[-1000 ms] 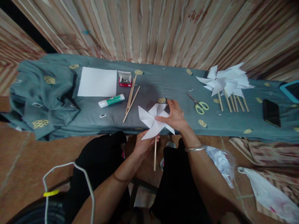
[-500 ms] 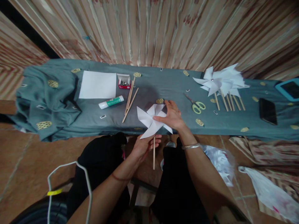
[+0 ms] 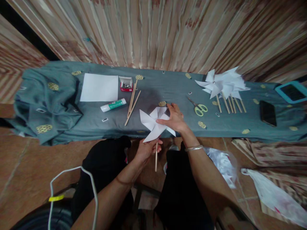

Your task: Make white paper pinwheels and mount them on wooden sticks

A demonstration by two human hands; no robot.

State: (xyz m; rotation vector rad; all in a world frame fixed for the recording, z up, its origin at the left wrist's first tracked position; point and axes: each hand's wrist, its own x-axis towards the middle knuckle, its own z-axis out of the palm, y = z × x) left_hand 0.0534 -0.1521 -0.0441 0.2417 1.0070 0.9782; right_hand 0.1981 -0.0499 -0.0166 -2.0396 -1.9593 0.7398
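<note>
A white paper pinwheel on a thin wooden stick is held at the table's near edge. Below the blades, my left hand is closed around the upper stick, its fingers partly hidden behind the paper. My right hand lies over the pinwheel's right side. Its thumb rests on the hub while the other fingers stretch away, apart from the thumb. Any pin under the thumb is hidden. Left of the pinwheel lie several loose wooden sticks. Green-handled scissors lie to the right of my right hand.
On the grey-green tablecloth are white paper, a red box of metal pins and a glue stick. Several pinwheels, a dark phone and a blue-framed device lie right. Plastic bags are on the floor.
My left hand's fingers have curled in closer around the stick. My right thumb stays on the hub. The whole view has shifted slightly, and the table things otherwise lie as before.
</note>
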